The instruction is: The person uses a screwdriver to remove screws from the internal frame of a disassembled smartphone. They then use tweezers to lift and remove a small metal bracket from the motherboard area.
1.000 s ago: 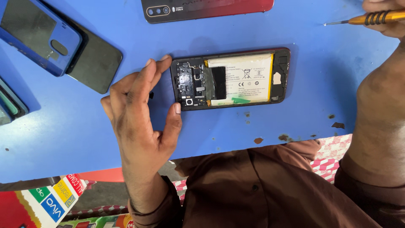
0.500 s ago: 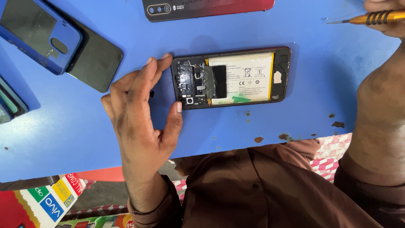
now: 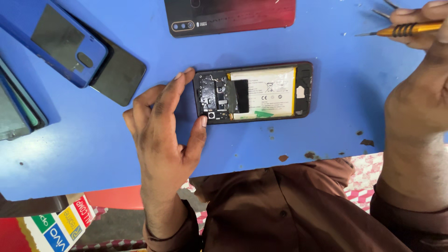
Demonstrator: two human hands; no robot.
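Opened phone (image 3: 254,92): lies flat near the middle of the table (image 3: 336,93), long side running left to right.
Left hand (image 3: 161,133): at the phone's left end, fingertips touching that edge.
Right hand (image 3: 415,28): far right corner, gripping a screwdriver (image 3: 401,30) whose tip points left, well apart from the phone.
Back cover (image 3: 231,16): behind the phone, at the far edge.
Stacked phones (image 3: 86,58): far left, one on another.
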